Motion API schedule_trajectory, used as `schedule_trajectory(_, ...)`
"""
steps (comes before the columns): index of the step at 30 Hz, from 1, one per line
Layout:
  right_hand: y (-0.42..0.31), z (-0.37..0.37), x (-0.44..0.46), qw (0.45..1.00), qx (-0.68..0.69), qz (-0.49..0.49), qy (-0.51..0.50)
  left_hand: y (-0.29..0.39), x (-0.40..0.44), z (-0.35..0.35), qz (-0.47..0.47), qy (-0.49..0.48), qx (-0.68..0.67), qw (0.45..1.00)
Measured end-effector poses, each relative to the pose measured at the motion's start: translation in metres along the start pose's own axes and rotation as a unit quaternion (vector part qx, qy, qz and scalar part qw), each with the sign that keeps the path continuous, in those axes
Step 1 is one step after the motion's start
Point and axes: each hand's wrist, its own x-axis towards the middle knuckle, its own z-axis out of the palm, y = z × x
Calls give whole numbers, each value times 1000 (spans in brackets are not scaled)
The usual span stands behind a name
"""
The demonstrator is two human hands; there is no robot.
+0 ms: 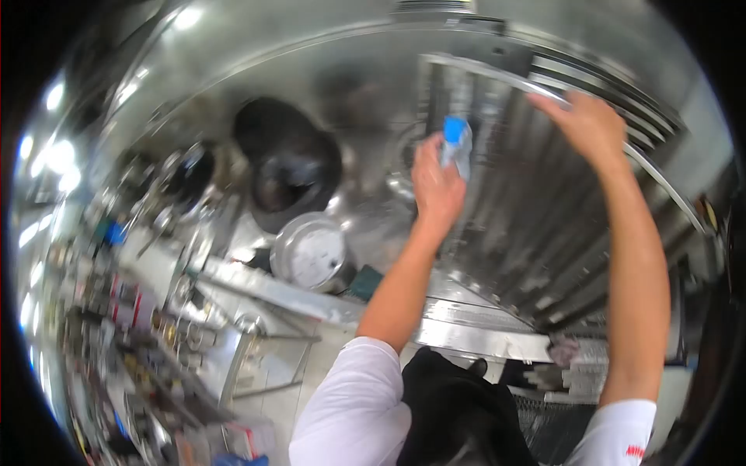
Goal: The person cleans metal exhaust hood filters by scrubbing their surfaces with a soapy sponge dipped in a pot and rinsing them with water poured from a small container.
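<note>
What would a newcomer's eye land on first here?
Probably the large ridged metal panel at right, its rim gripped by the right hand. Next, the blue-topped object in the left hand, near the panel's left side. Left of centre, a dark pan sits beyond a metal pot.

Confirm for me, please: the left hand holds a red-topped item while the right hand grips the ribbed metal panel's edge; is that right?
Not quite: the head view shows the item in the left hand has a blue top, not red. The right hand does grip the edge of the ribbed metal panel.
</note>
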Motion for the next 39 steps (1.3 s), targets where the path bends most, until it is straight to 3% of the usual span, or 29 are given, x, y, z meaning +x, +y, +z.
schedule_trajectory(4, -2, 2, -1, 1000, 11, 6, 14, -146, -49, -104, -46, 25, 238, 970)
schedule_trajectory(7, -2, 6, 1, 999, 18, -8, 41, -235, -61, -185, -189, -62, 445, 873)
schedule_trajectory(8, -2, 4, 4, 1000, 15, -3, 6, -264, -70, -204, -221, -90, 488, 840)
schedule_trajectory(10, -7, 3, 6, 1000, 19, -7, 11, -317, -96, -225, -254, -255, 476, 802)
schedule_trajectory(12, -2, 4, 4, 1000, 6, -8, 15, -347, -109, -227, -391, -388, 392, 737)
schedule_trajectory(14, 6, 7, 5, 999, 32, -31, 19, -433, -118, -223, -275, -546, 408, 678)
schedule_trajectory(16, 23, 3, 3, 993, 62, -102, 2, -296, -71, -215, -194, -460, 448, 741)
schedule_trajectory(18, 29, -15, 6, 984, 82, -129, -97, -181, -37, -190, -232, -232, 366, 871)
schedule_trajectory(20, 27, -11, 10, 985, 90, -103, -102, -124, -18, -156, -82, -124, 191, 970)
schedule_trajectory(21, 24, -7, 12, 984, 107, -102, -102, -92, -8, -131, 76, -88, 118, 986)
schedule_trajectory(22, 23, -4, 10, 984, 109, -103, -98, -39, -2, -99, 90, -36, 118, 988)
schedule_trajectory(24, 20, -4, -2, 992, 81, -95, -29, 28, 8, -38, 123, 31, -35, 991)
schedule_trajectory(26, 15, -10, -9, 993, 67, -97, -22, 66, 21, 14, 152, 1, -104, 983)
schedule_trajectory(27, 15, -12, -10, 993, 53, -100, -21, 66, 33, 49, 225, 54, -97, 968)
schedule_trajectory(29, 19, -10, -11, 992, 68, -104, -10, 68, 41, 77, 252, 150, -30, 955)
schedule_trajectory(33, 15, -11, -18, 991, 83, -96, 30, 45, 13, 88, 251, 173, 89, 948)
schedule_trajectory(35, 12, -4, -20, 989, 61, -106, 78, 46, 5, 79, 187, 97, 97, 973)
schedule_trajectory(37, 10, 17, -11, 981, 79, -88, 155, 55, 20, 80, 171, 85, 65, 979)
schedule_trajectory(39, 5, 16, -11, 982, 92, -61, 155, 76, 29, 81, 147, 79, -45, 985)
